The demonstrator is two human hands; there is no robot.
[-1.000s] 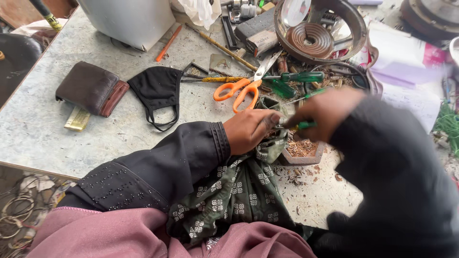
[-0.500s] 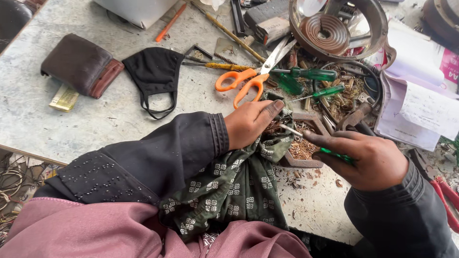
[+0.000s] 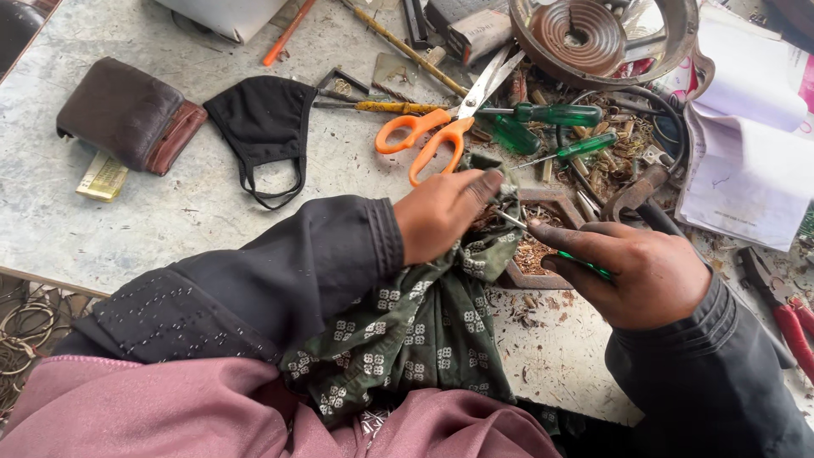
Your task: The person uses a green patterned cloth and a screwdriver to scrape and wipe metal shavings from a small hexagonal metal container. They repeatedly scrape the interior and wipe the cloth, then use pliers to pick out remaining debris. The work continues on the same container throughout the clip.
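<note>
Inspecting the bench, we find our right hand (image 3: pixel 649 271) clamped on a small green-handled screwdriver (image 3: pixel 585 265), its thin shaft pointing left toward our left hand (image 3: pixel 441 212). That hand is closed, fingers together, pressing a fold of green patterned cloth (image 3: pixel 424 331) at the edge of a shallow tray of metal scraps (image 3: pixel 534 250). We judge the screwdriver light, stiff and slim, likely to roll if gripped loosely; the handle is the proper hold. The cloth is soft and bunches easily. Orange-handled scissors (image 3: pixel 428 136) lie just beyond, untouched.
</note>
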